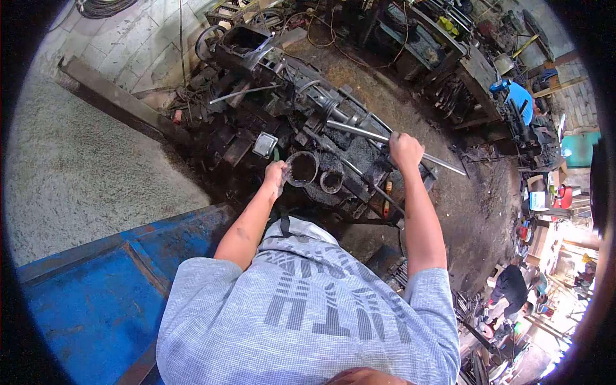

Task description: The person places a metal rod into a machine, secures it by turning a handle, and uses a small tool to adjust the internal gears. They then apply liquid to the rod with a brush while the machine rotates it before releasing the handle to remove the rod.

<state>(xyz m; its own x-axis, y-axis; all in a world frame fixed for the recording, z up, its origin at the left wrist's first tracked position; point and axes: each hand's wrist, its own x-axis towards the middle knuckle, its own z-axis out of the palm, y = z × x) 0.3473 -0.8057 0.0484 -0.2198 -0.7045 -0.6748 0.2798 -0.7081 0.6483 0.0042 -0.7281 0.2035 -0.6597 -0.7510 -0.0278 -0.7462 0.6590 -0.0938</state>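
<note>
My right hand [406,151] is wrapped around a long, bright metal pipe [359,130], which slants across the greasy lathe-like machine [330,106]. My left hand [276,176] is closed at the left rim of a round, dark-filled container [303,169]; what its fingers hold is hidden. Beside that container stands a smaller round can [332,181]. Just above my left hand is a small square metal tray [265,145]. A brush with a yellowish-red handle [387,197] lies below my right hand.
A blue metal panel [90,289] lies at lower left, near a rusty beam [115,99]. Cluttered workbenches [475,83] line the upper right. Far off at lower right, a person in dark clothing [510,289] bends among scattered metal parts.
</note>
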